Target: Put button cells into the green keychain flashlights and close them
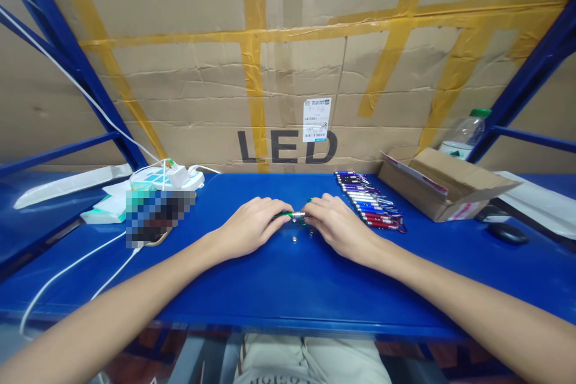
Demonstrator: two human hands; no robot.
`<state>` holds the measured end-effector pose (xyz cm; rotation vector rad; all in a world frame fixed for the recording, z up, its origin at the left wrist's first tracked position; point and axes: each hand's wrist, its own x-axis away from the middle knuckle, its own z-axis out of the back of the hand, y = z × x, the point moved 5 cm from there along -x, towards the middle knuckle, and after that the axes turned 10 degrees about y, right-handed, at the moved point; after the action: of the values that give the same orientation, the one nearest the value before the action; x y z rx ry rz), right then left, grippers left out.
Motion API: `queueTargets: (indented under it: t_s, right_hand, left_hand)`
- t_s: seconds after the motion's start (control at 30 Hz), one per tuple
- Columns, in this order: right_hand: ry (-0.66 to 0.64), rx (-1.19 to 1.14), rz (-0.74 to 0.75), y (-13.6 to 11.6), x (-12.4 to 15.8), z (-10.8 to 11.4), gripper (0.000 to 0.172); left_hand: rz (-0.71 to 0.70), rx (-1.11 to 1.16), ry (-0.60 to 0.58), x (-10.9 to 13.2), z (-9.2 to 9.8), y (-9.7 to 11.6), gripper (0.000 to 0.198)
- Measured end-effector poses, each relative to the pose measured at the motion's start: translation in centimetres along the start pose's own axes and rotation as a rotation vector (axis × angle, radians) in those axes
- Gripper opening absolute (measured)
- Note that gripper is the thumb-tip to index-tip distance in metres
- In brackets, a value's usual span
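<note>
Pinching green mini flashlight (288, 215) at each end, left hand (250, 225) and right hand (338, 225) both closed around it low over blue tabletop (288, 288); likely light, rigid, slick metal, best gripped on barrel.

The table (270, 288) is a deep, glossy blue, as is the shelf frame (69, 54). The small torch (284, 215) is green with a silver end. The row of torches (369, 204) runs from blue and purple through silver to red. The cardboard wall (180, 84) is brown, crossed with yellow tape (256, 72) and printed with black letters (288, 147). Its label (316, 119) is white. The bottle (465, 132) has a green cap, and the mouse (508, 233) looks black.
</note>
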<state>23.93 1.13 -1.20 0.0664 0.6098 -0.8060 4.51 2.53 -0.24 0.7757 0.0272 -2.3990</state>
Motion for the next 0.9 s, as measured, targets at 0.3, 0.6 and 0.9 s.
queueTargets:
  t_s: [0.3,0.6,0.9]
  right_hand:
    - [0.01,-0.107,-0.159,1.2,0.4,-0.3,0.018]
    - [0.02,-0.19,-0.183,0.9,0.3,0.1,0.017]
    - [-0.015,-0.075,-0.097,1.1,0.2,-0.5,0.016]
  left_hand:
    - [0.029,0.002,0.002,-0.1,0.2,0.0,0.035]
    - [0.03,-0.017,0.013,-0.2,0.3,0.0,0.032]
    - [0.042,-0.016,0.011,-0.2,0.2,-0.1,0.031]
